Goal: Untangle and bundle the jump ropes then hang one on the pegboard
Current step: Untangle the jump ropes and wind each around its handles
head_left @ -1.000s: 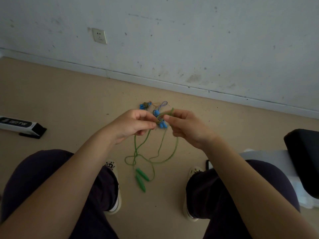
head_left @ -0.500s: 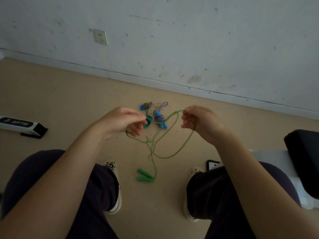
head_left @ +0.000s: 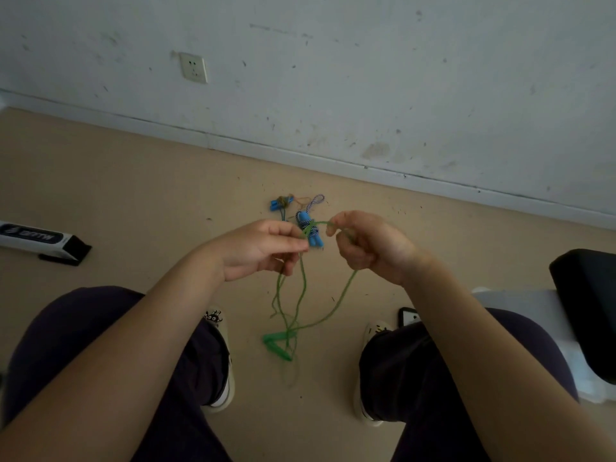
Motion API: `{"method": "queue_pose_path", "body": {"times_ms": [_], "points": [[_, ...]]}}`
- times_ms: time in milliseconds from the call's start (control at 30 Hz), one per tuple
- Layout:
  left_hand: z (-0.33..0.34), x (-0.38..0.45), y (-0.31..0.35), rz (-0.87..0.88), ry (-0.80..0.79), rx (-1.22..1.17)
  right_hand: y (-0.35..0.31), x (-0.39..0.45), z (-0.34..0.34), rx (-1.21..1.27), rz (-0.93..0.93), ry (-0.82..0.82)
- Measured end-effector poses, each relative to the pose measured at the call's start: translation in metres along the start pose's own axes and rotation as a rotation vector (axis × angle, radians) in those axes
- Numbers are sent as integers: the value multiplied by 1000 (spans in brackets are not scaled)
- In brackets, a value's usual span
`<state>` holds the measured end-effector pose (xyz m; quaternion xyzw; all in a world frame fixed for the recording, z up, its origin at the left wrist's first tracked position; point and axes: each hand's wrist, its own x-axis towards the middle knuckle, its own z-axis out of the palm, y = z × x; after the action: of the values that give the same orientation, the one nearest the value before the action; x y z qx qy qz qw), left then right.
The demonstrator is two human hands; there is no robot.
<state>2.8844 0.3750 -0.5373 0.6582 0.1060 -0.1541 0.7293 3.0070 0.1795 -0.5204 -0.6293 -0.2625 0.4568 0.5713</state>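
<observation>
Head view shows the green handles [head_left: 278, 345] dangling near the shoes, the green rope [head_left: 301, 288] rising to the left hand [head_left: 260, 248] and right hand [head_left: 370, 243], both pinching it; gathering even loops should keep the bundle neat, clear of the blue ropes [head_left: 308, 225] beyond.

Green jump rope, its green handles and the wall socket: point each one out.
green jump rope [head_left: 345, 290]: head view, on the strand hanging below the right hand.
green handles [head_left: 278, 346]: head view, on the pair's middle.
wall socket [head_left: 193, 67]: head view, on its faceplate.

Head camera looks steeply down (wide-angle) toward floor [head_left: 133, 195].
</observation>
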Motion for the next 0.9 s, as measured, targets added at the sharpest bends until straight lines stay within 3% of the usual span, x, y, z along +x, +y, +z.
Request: {"method": "queue_pose_path", "body": {"times_ms": [100, 267, 333, 433, 500, 567, 633, 667, 700, 767, 833, 900], "points": [[0, -2, 4, 65, 14, 13, 4, -2, -2, -192, 19, 38], [4, -3, 5, 62, 16, 121, 8, 0, 11, -124, -1, 38], [3, -2, 7, 23, 61, 163, 5, 0, 12, -207, 2, 44], [-12, -8, 11, -1, 150, 185, -1, -1, -3, -422, -14, 211], [-27, -12, 10, 17, 320, 236, -2, -2, -19, -397, -37, 441], [-36, -11, 5, 76, 673, 247, 1, -2, -31, -293, -62, 652], [-43, -5, 2, 179, 1036, 75, 3, -1, -36, -201, -89, 758], [-45, -3, 3, 220, 1087, -69, 3, 0, -37, -133, -104, 741], [-45, -2, 6, 236, 1041, -212, 3, 0, -36, -40, -120, 674], [-41, -6, 10, 167, 741, -351, 0, 1, -32, 165, -114, 436], [-29, -9, 9, 15, 412, -227, -2, 0, -25, 251, -30, 201], [-16, -9, 6, -138, 249, 25, -2, -1, -16, 218, 29, 61]]}}
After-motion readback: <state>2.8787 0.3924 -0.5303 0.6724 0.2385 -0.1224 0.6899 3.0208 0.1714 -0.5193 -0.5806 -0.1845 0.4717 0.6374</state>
